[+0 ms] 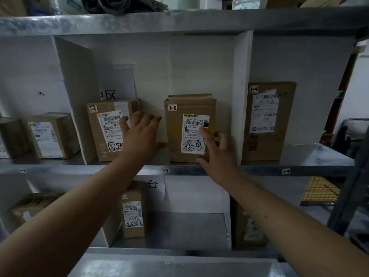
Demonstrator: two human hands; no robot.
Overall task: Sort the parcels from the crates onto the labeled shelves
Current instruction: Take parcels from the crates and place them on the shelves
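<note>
"1-3" tag on middle parcel (189, 126)

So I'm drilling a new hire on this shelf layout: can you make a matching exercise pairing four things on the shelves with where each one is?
Things:
1. parcel with circled 5
2. parcel tagged 1-4
3. yellow mesh item
4. right hand

Places:
A. lower shelf, far right
B. on the front of the 1-3 parcel with large black handwriting
C. middle bay, left, behind the left hand
D. bay right of the white divider

Pairs: 1-C, 2-D, 3-A, 4-B
</note>
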